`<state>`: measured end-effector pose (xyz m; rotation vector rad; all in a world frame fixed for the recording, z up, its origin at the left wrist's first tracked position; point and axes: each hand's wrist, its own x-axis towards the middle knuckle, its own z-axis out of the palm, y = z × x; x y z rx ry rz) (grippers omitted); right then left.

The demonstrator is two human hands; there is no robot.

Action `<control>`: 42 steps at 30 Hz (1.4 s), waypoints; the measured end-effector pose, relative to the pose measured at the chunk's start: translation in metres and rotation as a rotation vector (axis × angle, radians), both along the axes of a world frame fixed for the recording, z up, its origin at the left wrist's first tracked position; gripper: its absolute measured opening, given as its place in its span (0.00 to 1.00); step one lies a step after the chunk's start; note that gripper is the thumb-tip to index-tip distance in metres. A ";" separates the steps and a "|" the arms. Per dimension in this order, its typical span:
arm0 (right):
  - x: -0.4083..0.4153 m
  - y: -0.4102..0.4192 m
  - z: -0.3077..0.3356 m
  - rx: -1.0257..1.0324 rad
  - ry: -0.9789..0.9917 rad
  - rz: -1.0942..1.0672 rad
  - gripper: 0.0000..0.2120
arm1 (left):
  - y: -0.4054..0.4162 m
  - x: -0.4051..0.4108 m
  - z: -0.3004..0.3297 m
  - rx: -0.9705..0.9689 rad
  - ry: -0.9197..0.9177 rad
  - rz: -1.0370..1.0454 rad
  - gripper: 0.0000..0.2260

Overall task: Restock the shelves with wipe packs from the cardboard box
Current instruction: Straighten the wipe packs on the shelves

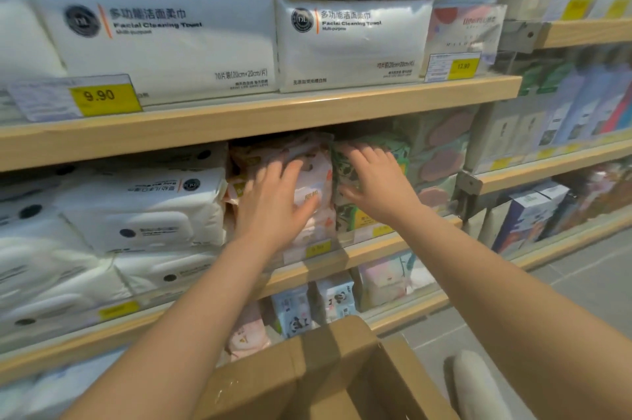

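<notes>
Pink wipe packs (pixel 316 180) and green wipe packs (pixel 345 176) stand side by side on the middle shelf (pixel 369 245). My left hand (pixel 277 200) lies flat against the front of the pink packs, fingers spread. Pressed on the green packs just to the right is my right hand (pixel 374 180), fingers also spread. Neither hand closes around a pack. The open cardboard box (pixel 328 371) sits below my forearms at the bottom centre; its inside is hidden.
Large white towel packs (pixel 164 39) fill the upper shelf, white wipe packs (pixel 143 210) sit left of the pink ones. Small panda-print packs (pixel 321 306) stand on the lower shelf. Yellow price tags line the shelf edges. Grey floor and a white shoe (pixel 478 385) lie at right.
</notes>
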<state>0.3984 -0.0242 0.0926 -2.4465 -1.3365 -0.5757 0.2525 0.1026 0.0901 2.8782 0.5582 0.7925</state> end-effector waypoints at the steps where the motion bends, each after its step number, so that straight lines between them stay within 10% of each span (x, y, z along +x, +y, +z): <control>1: -0.011 -0.003 -0.001 0.014 -0.005 0.025 0.30 | 0.001 -0.013 0.003 0.034 -0.068 -0.054 0.24; 6: -0.059 0.003 -0.010 -0.005 -0.016 0.151 0.31 | 0.039 -0.087 0.026 0.212 -0.120 0.033 0.27; 12: -0.091 0.058 0.004 -0.165 -0.090 0.202 0.33 | 0.085 -0.123 0.031 0.103 0.382 0.306 0.31; 22: -0.095 0.100 -0.022 -0.224 -0.050 -0.014 0.18 | 0.100 -0.108 0.001 0.180 0.186 0.307 0.26; 42: -0.086 0.092 -0.007 -0.244 -0.051 0.098 0.19 | 0.101 -0.105 -0.001 0.186 0.192 0.344 0.27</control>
